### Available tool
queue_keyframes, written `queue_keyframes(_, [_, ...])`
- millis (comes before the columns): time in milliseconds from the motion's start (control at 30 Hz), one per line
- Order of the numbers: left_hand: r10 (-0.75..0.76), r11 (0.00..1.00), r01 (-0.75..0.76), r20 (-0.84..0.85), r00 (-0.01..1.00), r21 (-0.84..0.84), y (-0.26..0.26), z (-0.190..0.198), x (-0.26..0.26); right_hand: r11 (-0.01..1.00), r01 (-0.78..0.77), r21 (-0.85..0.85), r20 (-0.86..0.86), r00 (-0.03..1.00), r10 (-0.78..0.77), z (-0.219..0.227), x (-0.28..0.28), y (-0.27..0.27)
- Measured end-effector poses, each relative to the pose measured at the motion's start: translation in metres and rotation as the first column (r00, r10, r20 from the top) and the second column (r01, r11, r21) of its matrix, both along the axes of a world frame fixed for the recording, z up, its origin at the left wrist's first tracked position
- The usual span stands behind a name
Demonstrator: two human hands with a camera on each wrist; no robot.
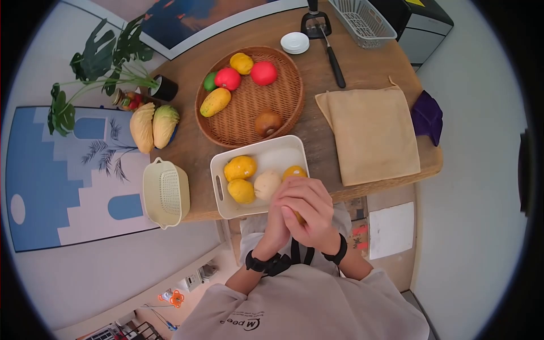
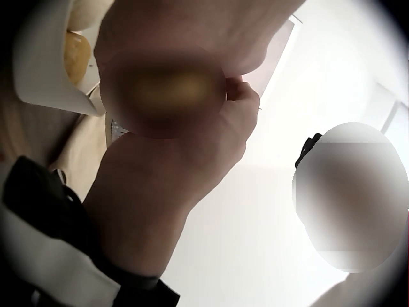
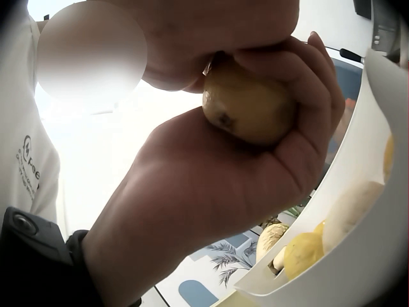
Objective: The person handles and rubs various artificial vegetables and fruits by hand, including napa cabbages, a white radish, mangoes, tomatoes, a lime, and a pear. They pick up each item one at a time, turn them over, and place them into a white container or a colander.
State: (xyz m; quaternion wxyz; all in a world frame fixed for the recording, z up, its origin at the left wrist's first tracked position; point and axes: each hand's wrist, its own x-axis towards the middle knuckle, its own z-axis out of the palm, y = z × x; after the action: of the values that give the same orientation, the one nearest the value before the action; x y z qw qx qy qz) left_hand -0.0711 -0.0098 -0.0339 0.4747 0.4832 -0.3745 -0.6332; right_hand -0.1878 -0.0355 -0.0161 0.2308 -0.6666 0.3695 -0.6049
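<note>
Both hands are joined just in front of the person's chest, at the near edge of the wooden table (image 1: 362, 68). Fingers of the right hand (image 1: 310, 211) are curled around a small yellow-brown fruit (image 3: 249, 105), and the left hand (image 1: 279, 224) presses against it from the other side, with its fingers also bent over the fruit. Black straps sit on both wrists.

On the light sweatshirt (image 1: 317, 306) I can read only some letters, "M pee", and the rest is not clear.

The fruit is round and dull yellow, with a dark spot on its skin. It is held just beside the rim of a white tray (image 1: 222, 192), where three yellow fruits and one pale one lie. Farther away stands a wicker basket (image 1: 283, 107) with more fruit.
</note>
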Motion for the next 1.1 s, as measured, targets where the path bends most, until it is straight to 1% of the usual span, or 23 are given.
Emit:
queue_keyframes(33, [0.001, 1.0, 0.0, -0.009, 1.0, 0.024, -0.002, -0.003, -0.006, 1.0, 0.014, 0.007, 0.021, 1.0, -0.014, -0.002, -0.007, -0.002])
queue_keyframes(100, [0.003, 0.997, -0.001, -0.034, 0.999, 0.073, -0.006, -0.008, -0.017, 0.994, 0.041, 0.106, 0.112, 0.992, -0.053, -0.006, -0.02, -0.007])
queue_keyframes(200, [-0.091, 0.995, 0.096, 0.125, 0.988, -0.032, -0.018, -0.009, -0.029, 0.975, 0.041, 0.218, 0.212, 0.973, -0.088, -0.014, -0.041, -0.012])
queue_keyframes(233, [-0.089, 0.996, 0.088, 0.072, 0.993, 0.021, -0.023, -0.006, -0.032, 0.969, 0.034, 0.245, 0.243, 0.965, -0.096, -0.015, -0.046, -0.013])
queue_keyframes(300, [-0.074, 0.988, 0.078, -0.03, 0.997, 0.133, -0.028, 0.004, -0.035, 0.967, 0.04, 0.253, 0.206, 0.974, -0.094, -0.012, -0.051, -0.015])
queue_keyframes(333, [-0.067, 0.994, 0.071, -0.043, 0.997, 0.083, -0.027, 0.001, -0.034, 0.965, 0.041, 0.258, 0.185, 0.978, -0.091, -0.009, -0.051, -0.015])
queue_keyframes(367, [-0.057, 0.998, 0.059, -0.057, 0.997, 0.033, -0.024, -0.005, -0.031, 0.972, 0.076, 0.224, 0.109, 0.989, -0.102, -0.004, -0.049, -0.014])
queue_keyframes(433, [-0.111, 0.991, 0.103, -0.096, 0.989, -0.084, -0.024, -0.019, -0.021, 0.981, 0.127, 0.148, -0.045, 0.992, -0.122, 0.007, -0.033, -0.01])
queue_keyframes(533, [-0.272, 0.937, 0.223, -0.159, 0.949, -0.269, -0.03, -0.032, 0.004, 0.993, 0.118, 0.032, -0.099, 0.989, -0.114, 0.006, 0.001, -0.004])
queue_keyframes(600, [-0.282, 0.936, 0.224, -0.199, 0.938, -0.271, -0.026, -0.03, 0.019, 0.996, 0.085, -0.011, -0.122, 0.989, -0.086, 0.008, 0.021, -0.003])
queue_keyframes(733, [-0.134, 0.987, 0.111, -0.224, 0.965, -0.114, -0.008, -0.024, 0.046, 1.0, 0.008, -0.02, -0.178, 0.984, -0.011, 0.009, 0.061, 0.003])
queue_keyframes(833, [-0.078, 0.996, 0.065, -0.228, 0.97, -0.067, 0.0, -0.023, 0.062, 1.0, -0.008, -0.029, -0.241, 0.97, 0.001, 0.016, 0.084, 0.009])
queue_keyframes(967, [-0.062, 0.995, 0.044, -0.22, 0.974, -0.084, 0.009, -0.025, 0.083, 0.998, -0.037, -0.056, -0.332, 0.943, 0.016, 0.027, 0.107, 0.013])
queue_keyframes(1067, [-0.081, 0.982, 0.051, -0.162, 0.983, -0.182, 0.006, -0.033, 0.1, 0.992, -0.122, -0.021, -0.32, 0.941, 0.109, 0.033, 0.113, 0.008])
queue_keyframes(1100, [-0.075, 0.981, 0.047, -0.144, 0.987, -0.187, 0.006, -0.033, 0.105, 0.996, -0.084, 0.031, -0.289, 0.953, 0.089, 0.033, 0.113, 0.005])
